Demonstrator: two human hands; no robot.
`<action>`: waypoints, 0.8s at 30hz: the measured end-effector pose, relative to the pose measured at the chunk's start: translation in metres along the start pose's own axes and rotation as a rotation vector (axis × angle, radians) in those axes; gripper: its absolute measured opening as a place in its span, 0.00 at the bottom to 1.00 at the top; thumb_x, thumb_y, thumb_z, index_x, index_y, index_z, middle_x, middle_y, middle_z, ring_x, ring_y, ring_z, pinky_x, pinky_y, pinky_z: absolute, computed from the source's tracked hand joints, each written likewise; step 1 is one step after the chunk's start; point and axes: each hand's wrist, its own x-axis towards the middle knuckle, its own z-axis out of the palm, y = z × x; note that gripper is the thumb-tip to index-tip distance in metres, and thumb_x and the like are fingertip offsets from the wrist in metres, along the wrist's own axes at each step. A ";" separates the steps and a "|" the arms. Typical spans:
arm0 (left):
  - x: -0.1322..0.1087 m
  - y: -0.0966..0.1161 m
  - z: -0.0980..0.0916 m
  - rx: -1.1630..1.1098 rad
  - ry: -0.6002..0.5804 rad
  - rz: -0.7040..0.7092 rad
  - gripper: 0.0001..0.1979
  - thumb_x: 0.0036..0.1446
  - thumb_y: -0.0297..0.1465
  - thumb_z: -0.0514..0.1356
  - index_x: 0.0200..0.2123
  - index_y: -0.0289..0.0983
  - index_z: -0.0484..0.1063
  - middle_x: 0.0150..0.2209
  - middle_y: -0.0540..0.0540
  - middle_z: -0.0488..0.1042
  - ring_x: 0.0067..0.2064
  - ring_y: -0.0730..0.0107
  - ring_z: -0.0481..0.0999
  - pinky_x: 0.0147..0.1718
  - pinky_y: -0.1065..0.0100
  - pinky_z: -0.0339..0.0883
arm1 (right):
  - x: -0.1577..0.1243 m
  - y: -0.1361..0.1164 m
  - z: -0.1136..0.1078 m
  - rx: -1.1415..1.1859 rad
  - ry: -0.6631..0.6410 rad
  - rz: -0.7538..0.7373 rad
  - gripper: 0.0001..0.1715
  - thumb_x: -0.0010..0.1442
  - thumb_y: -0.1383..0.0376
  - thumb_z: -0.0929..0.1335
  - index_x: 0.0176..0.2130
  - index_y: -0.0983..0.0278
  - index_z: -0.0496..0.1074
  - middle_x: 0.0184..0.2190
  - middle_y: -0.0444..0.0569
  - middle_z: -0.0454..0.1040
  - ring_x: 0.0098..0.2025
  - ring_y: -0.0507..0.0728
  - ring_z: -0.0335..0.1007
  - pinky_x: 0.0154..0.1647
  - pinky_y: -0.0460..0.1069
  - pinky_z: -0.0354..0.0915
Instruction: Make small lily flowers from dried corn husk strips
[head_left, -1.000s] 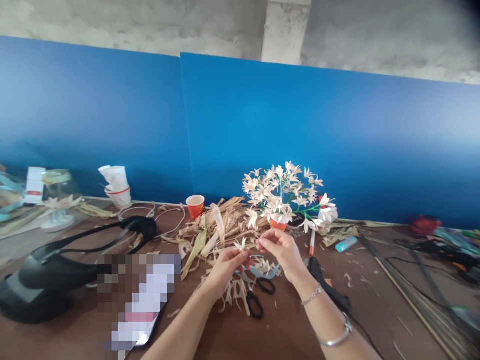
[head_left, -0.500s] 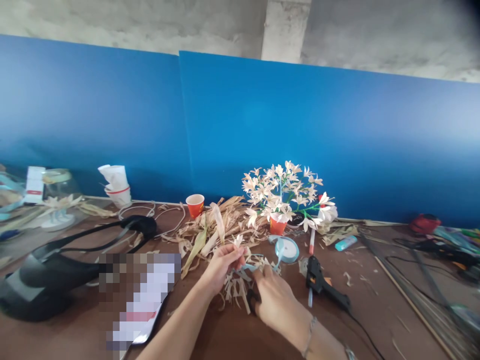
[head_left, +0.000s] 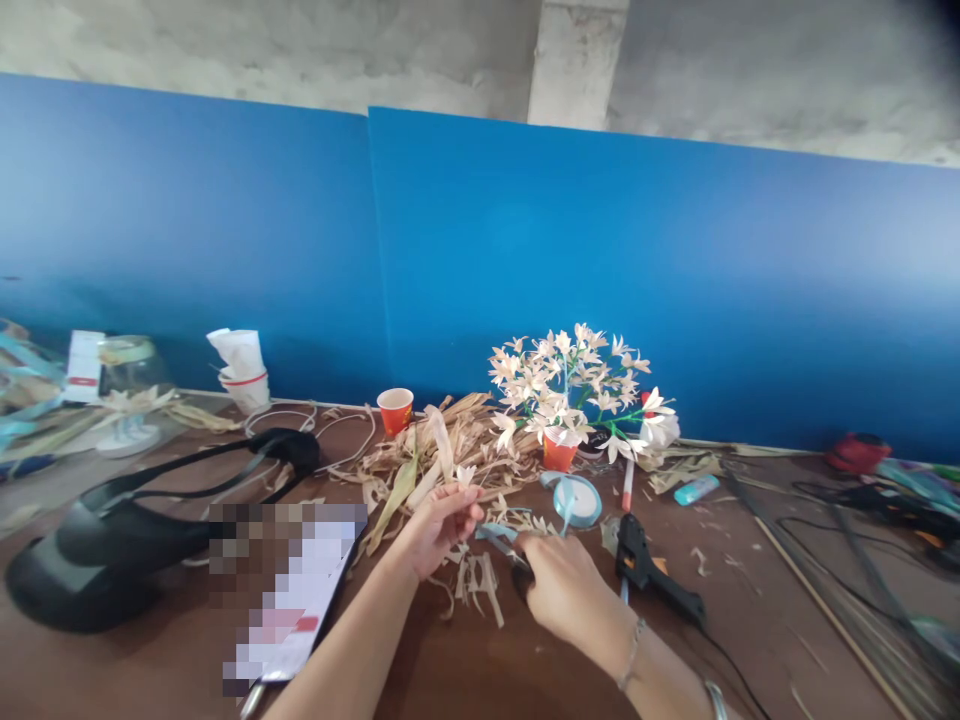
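Observation:
My left hand [head_left: 444, 525] pinches a small cream flower [head_left: 466, 476] made of husk, its petals showing above the fingertips. To its right, my right hand [head_left: 559, 575] is closed on dark-handled scissors [head_left: 520, 574], whose blades point up and left toward a piece of light blue ribbon [head_left: 496, 533]. Curled husk scraps [head_left: 477, 588] lie on the table between and below the hands. Beyond them stands a bunch of cream flowers [head_left: 562, 375] on green stems in a red cup [head_left: 559, 455]. A roll of blue ribbon [head_left: 581, 500] lies in front of that cup.
Dried husks [head_left: 450, 440] are heaped behind my hands, beside an orange paper cup [head_left: 395, 410]. A black glue gun [head_left: 652, 575] with its cord lies at the right. At the left are a pixelated phone [head_left: 307, 600], a black strapped object [head_left: 112, 560] and white cups [head_left: 244, 385].
My left hand has moved slightly left with the flower. My right hand has drawn away from it, so the gap between them is wider and the scissors show more.

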 end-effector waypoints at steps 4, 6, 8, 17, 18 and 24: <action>0.000 0.004 -0.007 0.124 -0.033 -0.050 0.09 0.43 0.31 0.65 0.26 0.30 0.72 0.18 0.48 0.71 0.16 0.83 0.65 0.15 0.82 0.56 | 0.000 0.013 0.000 0.157 0.023 -0.011 0.16 0.44 0.71 0.65 0.36 0.63 0.71 0.34 0.50 0.74 0.39 0.59 0.69 0.37 0.47 0.58; 0.000 0.007 -0.011 0.180 -0.023 -0.098 0.10 0.42 0.31 0.65 0.26 0.30 0.72 0.18 0.48 0.71 0.16 0.83 0.66 0.15 0.82 0.56 | -0.001 0.023 0.000 0.268 -0.019 -0.003 0.16 0.40 0.64 0.70 0.34 0.62 0.72 0.32 0.48 0.73 0.37 0.59 0.68 0.34 0.47 0.58; 0.000 0.009 -0.015 0.211 -0.001 -0.131 0.09 0.41 0.31 0.65 0.26 0.30 0.72 0.18 0.48 0.71 0.16 0.83 0.66 0.15 0.81 0.56 | -0.001 0.032 -0.001 0.436 -0.122 0.034 0.22 0.34 0.59 0.73 0.32 0.62 0.71 0.27 0.45 0.71 0.31 0.56 0.67 0.28 0.46 0.57; -0.001 0.006 -0.011 0.239 -0.104 -0.198 0.09 0.42 0.32 0.65 0.26 0.31 0.72 0.17 0.48 0.72 0.16 0.81 0.67 0.13 0.81 0.53 | 0.008 0.028 0.011 1.233 -0.179 0.119 0.23 0.44 0.52 0.70 0.35 0.64 0.65 0.22 0.39 0.66 0.19 0.46 0.63 0.18 0.41 0.50; -0.001 0.005 -0.011 0.244 -0.116 -0.202 0.10 0.42 0.32 0.65 0.26 0.30 0.72 0.17 0.48 0.72 0.15 0.81 0.67 0.13 0.81 0.53 | 0.009 0.025 0.013 1.245 -0.165 0.120 0.23 0.44 0.52 0.70 0.35 0.64 0.65 0.22 0.39 0.66 0.18 0.46 0.63 0.17 0.40 0.49; 0.001 0.003 -0.012 0.248 -0.123 -0.215 0.10 0.42 0.32 0.65 0.26 0.30 0.71 0.17 0.48 0.72 0.15 0.80 0.67 0.12 0.81 0.52 | 0.014 0.021 0.024 1.255 -0.031 0.029 0.20 0.46 0.53 0.70 0.33 0.65 0.65 0.18 0.38 0.64 0.15 0.45 0.59 0.16 0.41 0.53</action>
